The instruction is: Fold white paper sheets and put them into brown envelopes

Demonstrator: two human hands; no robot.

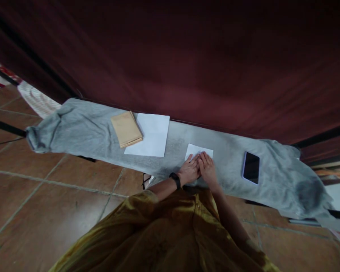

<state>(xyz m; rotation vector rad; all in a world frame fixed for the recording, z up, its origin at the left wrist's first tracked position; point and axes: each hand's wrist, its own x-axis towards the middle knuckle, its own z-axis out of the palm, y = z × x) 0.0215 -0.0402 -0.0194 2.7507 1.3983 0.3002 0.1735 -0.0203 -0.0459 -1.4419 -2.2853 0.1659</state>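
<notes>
A small white piece of paper point(198, 148), seemingly folded, lies on the grey cloth point(178, 139) in front of me. My left hand point(189, 170), with a black band on its wrist, rests flat on the paper's near part, fingers stretched out. Beside it, my right hand point(207, 168) also presses down on the paper, its fingers extended and touching the left fingertips. The near edge of the paper is hidden under both hands. To the left lies a larger stack of white paper sheets point(154, 136), overlapped by a pile of brown paper envelopes point(126, 129).
A phone point(251, 168) with a dark screen and a lilac edge lies to the right on the cloth. Behind the narrow covered surface rises a dark red fabric wall point(187, 75). Brown floor tiles point(53, 211) show below, and dark metal bars point(5, 126) stand at the sides.
</notes>
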